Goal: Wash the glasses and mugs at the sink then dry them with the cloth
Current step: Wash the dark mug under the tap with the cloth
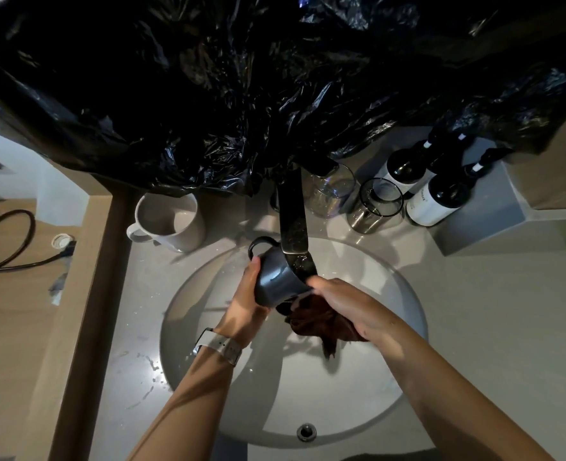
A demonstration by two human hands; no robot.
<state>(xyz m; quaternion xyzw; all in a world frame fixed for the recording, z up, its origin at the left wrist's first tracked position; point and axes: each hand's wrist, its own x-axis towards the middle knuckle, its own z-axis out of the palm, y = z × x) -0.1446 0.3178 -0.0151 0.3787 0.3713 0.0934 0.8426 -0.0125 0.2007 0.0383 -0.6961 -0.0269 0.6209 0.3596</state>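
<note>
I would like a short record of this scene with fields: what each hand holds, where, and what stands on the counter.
left hand: left hand grips the dark mug, tilted
right hand: right hand holds the dark red cloth at the mug's mouth
place: over the round sink, under the black faucet
counter left: white mug, upright
counter right: two glasses, two dark bottles
above: black plastic sheet
</note>
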